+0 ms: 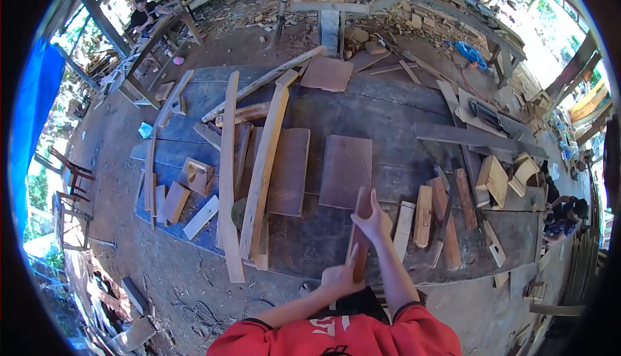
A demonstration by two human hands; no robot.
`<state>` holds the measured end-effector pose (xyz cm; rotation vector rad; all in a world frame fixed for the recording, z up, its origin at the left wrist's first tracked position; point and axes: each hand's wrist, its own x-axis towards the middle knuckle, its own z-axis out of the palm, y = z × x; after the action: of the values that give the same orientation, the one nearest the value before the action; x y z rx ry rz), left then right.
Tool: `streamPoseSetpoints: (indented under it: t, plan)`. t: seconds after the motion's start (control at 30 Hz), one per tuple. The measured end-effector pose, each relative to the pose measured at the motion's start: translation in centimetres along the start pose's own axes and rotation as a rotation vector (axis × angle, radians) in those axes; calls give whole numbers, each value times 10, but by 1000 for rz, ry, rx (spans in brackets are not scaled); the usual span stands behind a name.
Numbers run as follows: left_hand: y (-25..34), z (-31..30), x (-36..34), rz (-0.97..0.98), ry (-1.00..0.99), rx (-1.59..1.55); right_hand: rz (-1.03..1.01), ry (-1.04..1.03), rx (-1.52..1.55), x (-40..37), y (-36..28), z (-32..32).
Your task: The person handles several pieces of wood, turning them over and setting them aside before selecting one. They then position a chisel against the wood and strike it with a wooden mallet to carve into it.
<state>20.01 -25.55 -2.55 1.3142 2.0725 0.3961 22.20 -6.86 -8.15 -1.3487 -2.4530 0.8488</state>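
Note:
A long, narrow piece of brown wood point(357, 243) points away from my body at the near edge of the dark work table point(394, 110). My left hand point(339, 281) is closed round its near end, thumb lying along the wood. Further up, my right hand point(374, 222) grips the piece near its far end with the thumb spread from the fingers. Just beyond that end lies a flat reddish-brown board point(346, 170) with faint markings on its face. A larger brown board point(289, 172) rests to its left, partly covered by a long pale timber point(265, 168).
Several short wood blocks point(422, 217) and strips lie to the right. More offcuts point(174, 202) and a long thin plank point(230, 181) are on the left. A grey plank point(475, 138) crosses the far right. People sit working at the far left point(142, 16) and right edge point(566, 217).

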Motion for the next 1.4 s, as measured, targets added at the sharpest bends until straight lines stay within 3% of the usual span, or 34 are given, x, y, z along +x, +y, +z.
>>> streamPoseSetpoints:
  t: [0.13, 0.23, 0.33, 0.47, 0.53, 0.63, 0.73, 0.93, 1.2, 1.4]
  plan:
    - [1, 0, -9, -48, -142, -19, 97, -123, -73, -17, -10, -9]
    - [-1, -14, 26, -31, -129, 15, 102, -75, -103, 19, -8, -9]
    - [-8, -35, 91, 1, -45, 18, 110, -84, -81, 92, -13, -16]
    - [-12, -84, 220, -44, 102, 39, -41, -50, -111, 238, -38, -20]
    - [-22, -118, 287, -27, 156, 177, -107, 116, -158, 319, -35, -4]
    - [-11, -173, 318, -74, 92, 296, 31, 73, -109, 358, -65, -39]
    - [-3, -188, 291, -52, 149, 282, -10, 110, -47, 333, -94, -65]
    - [-19, -89, 148, 141, 433, 148, -90, 106, -37, 176, -88, -53]
    - [-36, 1, -19, 27, 269, 7, -115, -10, -102, -4, -53, 13]
    - [-62, -4, -3, 60, 235, 3, -12, -80, -131, 14, -64, 19]
